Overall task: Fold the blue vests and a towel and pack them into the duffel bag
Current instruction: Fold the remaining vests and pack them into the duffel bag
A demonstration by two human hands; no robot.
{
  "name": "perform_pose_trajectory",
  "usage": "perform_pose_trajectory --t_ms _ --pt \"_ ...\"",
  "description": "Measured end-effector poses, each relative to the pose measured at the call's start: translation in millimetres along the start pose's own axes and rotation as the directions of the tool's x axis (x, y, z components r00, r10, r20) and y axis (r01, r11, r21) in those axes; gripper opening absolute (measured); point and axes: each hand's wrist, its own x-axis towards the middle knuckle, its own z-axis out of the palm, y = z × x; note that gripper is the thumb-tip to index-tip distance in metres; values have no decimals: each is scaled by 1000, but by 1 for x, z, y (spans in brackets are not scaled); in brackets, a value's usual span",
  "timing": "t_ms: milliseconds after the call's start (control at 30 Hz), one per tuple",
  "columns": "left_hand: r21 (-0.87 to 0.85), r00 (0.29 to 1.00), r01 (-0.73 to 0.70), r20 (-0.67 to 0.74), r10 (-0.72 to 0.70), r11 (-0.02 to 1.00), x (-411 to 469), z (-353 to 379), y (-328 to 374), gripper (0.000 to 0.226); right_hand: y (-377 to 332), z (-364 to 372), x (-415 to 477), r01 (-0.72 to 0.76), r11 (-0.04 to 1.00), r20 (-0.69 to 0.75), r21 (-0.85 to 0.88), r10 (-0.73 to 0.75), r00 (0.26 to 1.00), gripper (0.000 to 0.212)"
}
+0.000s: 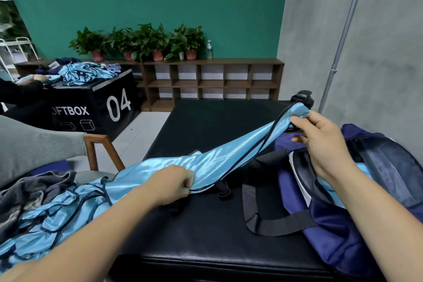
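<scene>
Two hands share one blue vest (217,167) | left hand (174,184) grip: pinching the low near end, beside the vest pile (64,208) | right hand (320,142) grip: pinching the raised far end | long axis: low-left to high-right over the black worktop (194,247) | open duffel bag (338,236) lies right, under the right hand, the nearer one.

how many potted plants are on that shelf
4 leafy green plants in red pots along the brown wooden shelf: far left, second, third, rightmost; another may hide behind leaves.
</scene>
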Motion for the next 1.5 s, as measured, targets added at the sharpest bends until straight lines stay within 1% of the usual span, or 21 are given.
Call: perform_pose_trajectory --t_ms 67,133,200,300,433,533,667,733,800,833,933,967,1033,1067,1133,1200,1267,1333,1400,1467,1500 --pt "-56 999 4 -47 -7 998 -4 -6 1 16 -7 -8 -1 6 1000 -2 -23 -6 1000 14" --pt "-156 992 2 -124 -22 988 -8 -20 2 18 -17 -17 0 17 998 -7 -66 -18 1000 13" --pt "-267 980 -12 -194 -42 964 -15 -40 4 19 -32 -23 2 27 995 -15 -96 -29 999 13" --pt "-413 968 -42 -241 -65 910 -25 -71 9 15 -63 -27 9 50 994 -46 -100 -55 997 13" --pt "-514 941 -86 -324 -101 853 -38 -109 14 10 -108 -23 18 112 982 -61 -151 -122 991 13" --pt "-485 931 -139 -362 -53 864 -49 -135 21 4 -138 -17 23 145 973 -56 -182 -157 986 14" --pt "-371 930 -186 -366 41 910 -62 -167 21 19 -173 -9 29 183 954 -30 -239 -195 980 14" --pt "-335 935 -173 -352 47 926 -67 -179 18 21 -187 -4 31 191 951 -23 -244 -202 979 26" --pt "-301 934 -157 -355 42 941 -69 -188 16 14 -201 3 31 195 948 0 -253 -202 979 40" --pt "-279 933 -151 -359 43 948 -70 -193 16 10 -206 6 31 202 943 15 -265 -206 978 43" --pt "-210 935 -113 -353 33 971 -72 -205 16 12 -221 18 30 225 915 54 -336 -220 974 53" --pt "-189 937 -104 -347 33 976 -73 -209 18 11 -224 22 31 234 909 70 -346 -224 972 53" --pt "-159 941 -105 -336 47 982 -77 -216 28 5 -231 33 29 257 891 86 -374 -243 966 37" --pt "-149 941 -116 -332 61 982 -79 -219 36 9 -235 39 26 272 877 92 -395 -257 962 29" --pt "-169 940 -150 -331 87 974 -81 -226 55 20 -241 52 20 318 837 131 -444 -291 948 29" --pt "-232 929 -202 -353 111 952 -82 -234 73 19 -240 64 17 356 789 187 -501 -303 935 30" --pt "-308 911 -251 -396 117 918 -81 -242 94 12 -236 74 14 376 751 243 -543 -288 926 24" --pt "-415 889 -309 -446 105 856 -78 -251 116 20 -231 86 10 405 726 298 -555 -281 912 24" --pt "-554 879 -358 -472 70 752 -74 -260 137 28 -225 96 6 438 690 343 -576 -283 896 24" --pt "-692 900 -365 -434 45 623 -68 -268 153 37 -221 104 0 474 652 388 -592 -284 877 22" --pt "-722 905 -368 -424 47 586 -66 -270 158 39 -220 107 -2 488 640 408 -594 -283 868 21"
